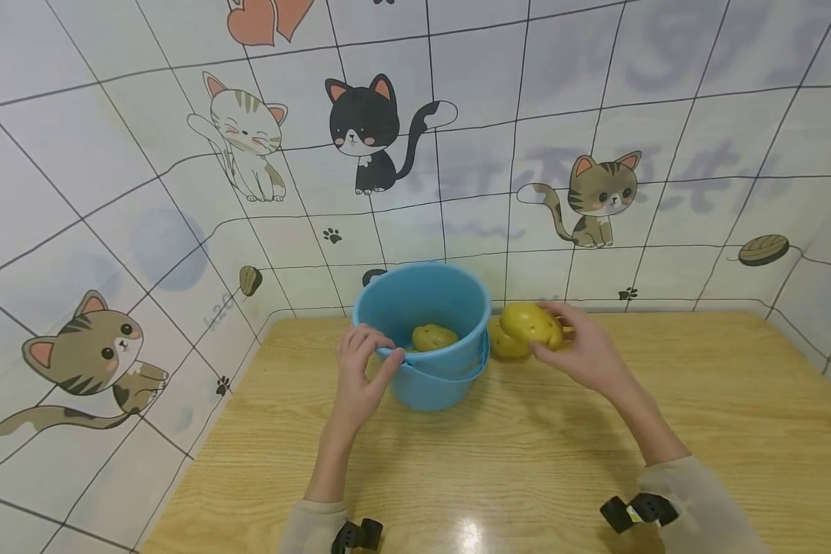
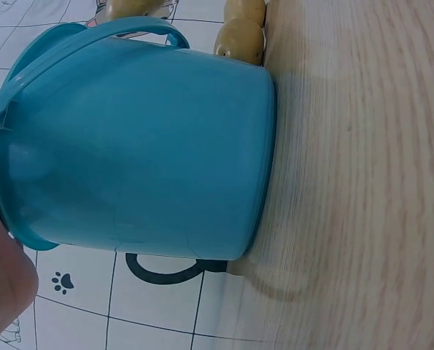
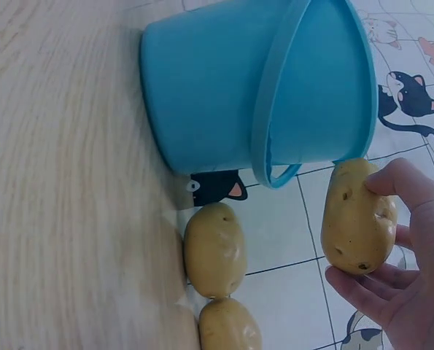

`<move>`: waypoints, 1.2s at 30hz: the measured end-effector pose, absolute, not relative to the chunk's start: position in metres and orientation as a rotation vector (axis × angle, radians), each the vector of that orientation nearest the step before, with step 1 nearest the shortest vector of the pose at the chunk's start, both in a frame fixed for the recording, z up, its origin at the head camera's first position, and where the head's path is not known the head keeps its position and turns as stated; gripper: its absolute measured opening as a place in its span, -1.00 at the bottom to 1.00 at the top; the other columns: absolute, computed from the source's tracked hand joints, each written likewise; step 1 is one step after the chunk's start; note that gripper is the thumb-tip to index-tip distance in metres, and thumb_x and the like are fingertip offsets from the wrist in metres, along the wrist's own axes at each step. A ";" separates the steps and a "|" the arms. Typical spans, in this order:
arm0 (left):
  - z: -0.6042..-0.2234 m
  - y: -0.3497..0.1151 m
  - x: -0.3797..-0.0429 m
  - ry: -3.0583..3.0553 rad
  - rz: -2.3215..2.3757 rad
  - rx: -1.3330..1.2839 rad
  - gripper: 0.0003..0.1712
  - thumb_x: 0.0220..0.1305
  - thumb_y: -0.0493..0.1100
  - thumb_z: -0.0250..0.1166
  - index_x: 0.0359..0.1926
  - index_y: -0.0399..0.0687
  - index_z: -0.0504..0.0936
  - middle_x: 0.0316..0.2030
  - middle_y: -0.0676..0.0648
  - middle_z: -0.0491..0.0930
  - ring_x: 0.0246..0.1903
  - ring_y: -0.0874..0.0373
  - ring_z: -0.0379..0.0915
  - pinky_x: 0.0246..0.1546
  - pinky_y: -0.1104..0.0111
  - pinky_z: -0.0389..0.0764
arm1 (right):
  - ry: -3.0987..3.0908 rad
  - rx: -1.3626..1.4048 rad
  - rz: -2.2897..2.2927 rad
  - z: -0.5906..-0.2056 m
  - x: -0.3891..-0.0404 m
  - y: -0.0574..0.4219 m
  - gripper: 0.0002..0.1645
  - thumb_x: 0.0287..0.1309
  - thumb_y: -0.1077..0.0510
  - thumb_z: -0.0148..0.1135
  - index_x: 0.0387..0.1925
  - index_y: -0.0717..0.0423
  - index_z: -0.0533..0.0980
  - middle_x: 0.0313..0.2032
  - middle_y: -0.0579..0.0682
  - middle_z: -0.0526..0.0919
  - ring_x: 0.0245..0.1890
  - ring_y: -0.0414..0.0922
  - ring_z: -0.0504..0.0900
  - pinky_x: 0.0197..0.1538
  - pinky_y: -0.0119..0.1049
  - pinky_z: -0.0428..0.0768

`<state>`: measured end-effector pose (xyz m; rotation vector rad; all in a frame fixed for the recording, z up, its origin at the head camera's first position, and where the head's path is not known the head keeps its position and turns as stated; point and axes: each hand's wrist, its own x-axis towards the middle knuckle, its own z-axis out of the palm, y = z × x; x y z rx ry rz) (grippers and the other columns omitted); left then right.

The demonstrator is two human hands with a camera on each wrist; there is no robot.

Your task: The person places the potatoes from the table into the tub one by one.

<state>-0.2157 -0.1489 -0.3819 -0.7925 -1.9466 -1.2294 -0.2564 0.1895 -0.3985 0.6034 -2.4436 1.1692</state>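
Note:
A blue bucket (image 1: 429,388) stands upright on the wooden table, its handle hanging down at the front and right. Inside it lies a potato (image 1: 435,337). My left hand (image 1: 362,377) grips the near left part of the bucket's rim, fingers over the edge. To the right of the bucket my right hand (image 1: 585,350) holds another potato (image 3: 359,219) between thumb and fingers, raised above the table. Below it, two potatoes lie on the table beside the bucket: one nearer the bucket (image 3: 215,250), the other (image 3: 231,328) next to it.
A tiled wall with cartoon cats (image 1: 363,135) rises right behind the bucket and along the left side. The wooden table (image 1: 720,408) extends to the right and toward the front. Each wrist wears a small black camera (image 1: 637,512).

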 end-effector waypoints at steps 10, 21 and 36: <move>-0.381 -0.148 -0.216 -1.959 -1.221 -0.779 -0.92 0.13 -0.47 0.26 -0.39 -0.31 0.53 -0.35 -0.25 0.45 -0.09 -0.25 0.28 0.14 -0.17 0.03 | -2.371 0.584 1.166 -0.379 -0.256 0.179 -0.28 0.09 0.21 0.46 0.29 0.25 0.43 0.09 0.19 0.60 0.03 0.08 0.59 -0.07 -0.44 0.54; -0.414 -0.161 -0.242 -1.972 -1.199 -0.786 -0.94 0.24 -0.29 0.32 -0.33 -0.09 0.59 -0.30 -0.08 0.49 -0.03 -0.09 0.31 0.19 -0.10 0.03 | -2.280 0.602 1.149 -0.361 -0.255 0.168 -0.30 0.06 0.22 0.49 0.25 0.24 0.46 0.09 0.15 0.62 0.01 0.06 0.62 -0.08 -0.49 0.54; -0.413 -0.161 -0.241 -1.955 -1.203 -0.799 -0.96 0.27 -0.22 0.30 -0.32 -0.05 0.59 -0.29 -0.05 0.50 -0.03 -0.09 0.32 0.20 -0.12 0.03 | -2.132 0.754 1.179 -0.348 -0.258 0.144 -0.28 -0.01 0.28 0.52 0.23 0.27 0.48 0.09 0.17 0.62 -0.03 0.07 0.65 -0.13 -0.54 0.56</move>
